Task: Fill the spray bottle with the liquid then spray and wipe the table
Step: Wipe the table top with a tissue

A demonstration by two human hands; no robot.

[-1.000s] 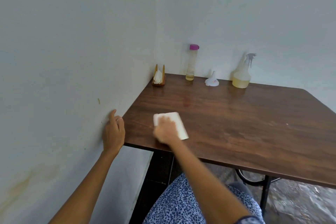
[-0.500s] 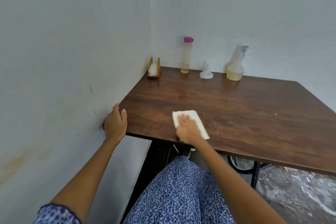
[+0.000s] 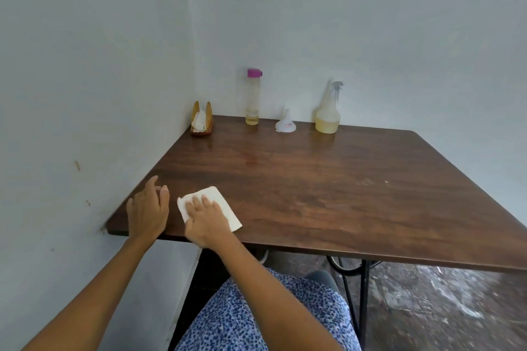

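Note:
My right hand (image 3: 206, 218) presses flat on a folded white cloth (image 3: 221, 202) near the front left corner of the brown wooden table (image 3: 328, 188). Beside it, my left hand (image 3: 148, 212) rests flat on the table's front left edge, fingers apart, holding nothing. At the back against the wall stands a clear spray bottle (image 3: 328, 111) with yellowish liquid in its lower part. Left of it lie a white funnel (image 3: 285, 122), mouth down, and a tall clear bottle (image 3: 253, 97) with a purple cap and a little yellow liquid at the bottom.
A wooden napkin holder (image 3: 202, 120) with white napkins sits in the back left corner. Walls close off the table's left and back sides. Black metal legs (image 3: 362, 291) and a stained floor show under the front edge. My blue patterned clothing fills the bottom middle.
My right hand slid the cloth right and then back left toward the corner. My left hand moved from the table's side edge by the wall onto the top.

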